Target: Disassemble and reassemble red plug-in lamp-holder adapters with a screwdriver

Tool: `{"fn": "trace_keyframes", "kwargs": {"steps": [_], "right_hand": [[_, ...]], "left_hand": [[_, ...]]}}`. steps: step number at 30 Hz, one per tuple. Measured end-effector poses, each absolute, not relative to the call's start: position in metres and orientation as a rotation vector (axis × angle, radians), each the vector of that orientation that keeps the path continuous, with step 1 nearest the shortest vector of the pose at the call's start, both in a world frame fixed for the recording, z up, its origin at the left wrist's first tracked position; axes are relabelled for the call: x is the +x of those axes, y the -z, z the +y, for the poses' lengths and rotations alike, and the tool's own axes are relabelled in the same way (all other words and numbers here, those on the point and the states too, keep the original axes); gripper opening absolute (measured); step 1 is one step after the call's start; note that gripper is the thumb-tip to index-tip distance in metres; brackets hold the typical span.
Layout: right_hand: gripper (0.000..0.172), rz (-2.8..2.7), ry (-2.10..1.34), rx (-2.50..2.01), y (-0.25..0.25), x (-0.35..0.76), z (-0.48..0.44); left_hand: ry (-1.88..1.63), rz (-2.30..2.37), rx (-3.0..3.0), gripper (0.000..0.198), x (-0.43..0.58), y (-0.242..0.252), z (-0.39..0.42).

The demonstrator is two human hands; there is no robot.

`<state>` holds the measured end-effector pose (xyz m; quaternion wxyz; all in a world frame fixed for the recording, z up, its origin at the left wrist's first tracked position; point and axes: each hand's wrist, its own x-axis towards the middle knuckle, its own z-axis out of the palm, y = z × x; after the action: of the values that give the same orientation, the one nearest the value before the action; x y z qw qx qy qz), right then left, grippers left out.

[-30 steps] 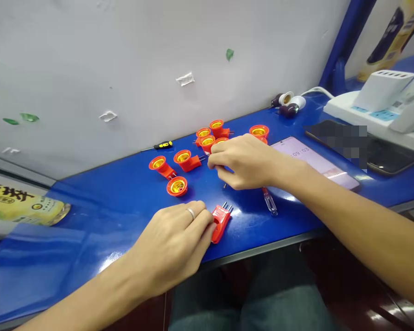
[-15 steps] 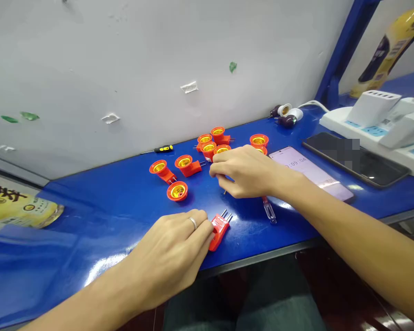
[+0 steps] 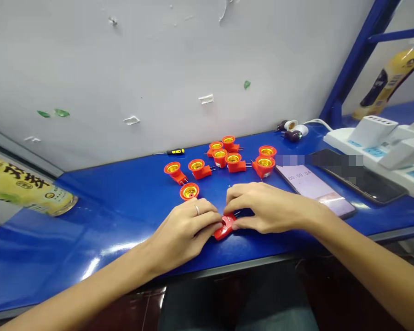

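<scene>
My left hand (image 3: 188,227), with a ring on one finger, is closed on a red plug-in lamp holder (image 3: 224,227) near the table's front edge. Metal pins stick out of the lamp holder toward the right. My right hand (image 3: 257,207) pinches its pin end with thumb and fingers, and whether anything small is between those fingers is hidden. Beyond my left hand lies another red lamp holder (image 3: 189,191) with a brass-coloured threaded socket. Several more stand farther back, among them a lamp holder (image 3: 234,162) and a lamp holder (image 3: 264,166).
A yellow-and-black screwdriver (image 3: 175,151) lies by the wall. On the right are a lit phone (image 3: 317,186), a dark phone (image 3: 372,184) and a white power strip (image 3: 345,140) with chargers. Dark-and-white sockets (image 3: 292,131) lie at the back. A yellow bottle (image 3: 31,186) is at left.
My right hand has come down and toward me, from above the table onto the lamp holder in my left hand. The red clear-handled tool is now out of sight. The view has shifted.
</scene>
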<state>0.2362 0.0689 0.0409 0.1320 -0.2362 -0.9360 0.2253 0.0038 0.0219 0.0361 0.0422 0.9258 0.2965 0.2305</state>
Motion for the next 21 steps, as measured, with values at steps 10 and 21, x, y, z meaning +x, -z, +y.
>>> {"fn": "trace_keyframes", "kwargs": {"steps": [10,21], "right_hand": [[0.028,-2.587,-0.401,-0.874,-0.058,0.258,0.065],[0.023,-2.528,-0.1,-1.204,-0.101,0.282,0.071]], "left_hand": [[-0.657,1.125,2.614,0.025,-0.008,-0.025,0.017],[-0.615,1.086,2.4,0.018,-0.018,-0.008,0.021]]}}
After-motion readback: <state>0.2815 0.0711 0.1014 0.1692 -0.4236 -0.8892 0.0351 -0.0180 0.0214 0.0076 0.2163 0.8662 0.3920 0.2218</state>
